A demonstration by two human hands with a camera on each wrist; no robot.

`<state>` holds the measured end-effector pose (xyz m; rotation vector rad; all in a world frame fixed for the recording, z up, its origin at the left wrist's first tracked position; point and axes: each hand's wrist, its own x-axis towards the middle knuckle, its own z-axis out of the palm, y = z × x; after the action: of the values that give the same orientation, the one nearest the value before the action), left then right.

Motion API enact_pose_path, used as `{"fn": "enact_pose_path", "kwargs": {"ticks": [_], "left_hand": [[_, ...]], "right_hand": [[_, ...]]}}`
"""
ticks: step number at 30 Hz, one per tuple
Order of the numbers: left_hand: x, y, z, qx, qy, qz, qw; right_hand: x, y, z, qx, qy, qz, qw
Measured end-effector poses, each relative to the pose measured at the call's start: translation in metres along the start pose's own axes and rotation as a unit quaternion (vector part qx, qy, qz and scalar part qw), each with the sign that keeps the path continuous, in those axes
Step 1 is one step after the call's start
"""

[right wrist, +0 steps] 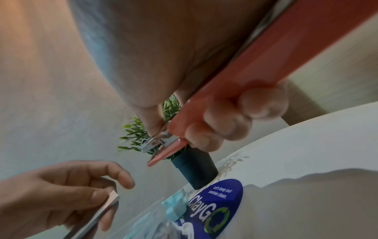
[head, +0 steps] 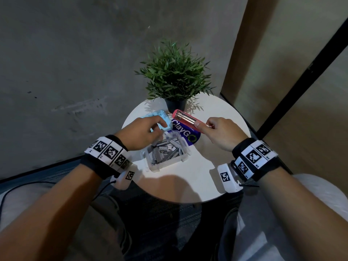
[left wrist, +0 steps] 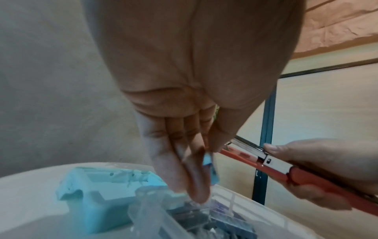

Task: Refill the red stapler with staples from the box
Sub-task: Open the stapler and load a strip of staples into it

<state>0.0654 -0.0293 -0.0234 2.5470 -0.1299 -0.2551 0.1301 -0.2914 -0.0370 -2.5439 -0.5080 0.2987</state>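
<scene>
My right hand (head: 202,126) grips the red stapler (head: 185,118) near its hinge and holds it above the table. The stapler is swung open, so its metal magazine (head: 183,116) faces up. My left hand (head: 160,127) hovers over the clear plastic box (head: 185,157), which holds several loose staple strips. In the right wrist view its thumb and fingers pinch a silver staple strip (right wrist: 106,205), a short way left of the stapler's front end (right wrist: 155,145). In the head view the hand hides the strip. The box's light blue lid (head: 162,114) lies behind the hand.
The small round white table (head: 222,113) carries a potted green plant (head: 175,76) at its far edge and a blue ClayGo sticker (head: 189,135) under the stapler. A grey wall stands on the left and a wooden panel on the right. My knees are below the table's near edge.
</scene>
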Motion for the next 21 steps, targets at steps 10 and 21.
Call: {"fn": "enact_pose_path", "kwargs": {"ticks": [10, 21], "left_hand": [[-0.001, 0.002, -0.010, -0.229, -0.020, -0.007, 0.973], [0.001, 0.009, -0.010, -0.282, 0.122, 0.015, 0.951]], "right_hand": [[0.000, 0.001, 0.003, -0.027, -0.014, -0.008, 1.000], [-0.003, -0.006, 0.007, -0.041, -0.042, -0.016, 0.998]]}}
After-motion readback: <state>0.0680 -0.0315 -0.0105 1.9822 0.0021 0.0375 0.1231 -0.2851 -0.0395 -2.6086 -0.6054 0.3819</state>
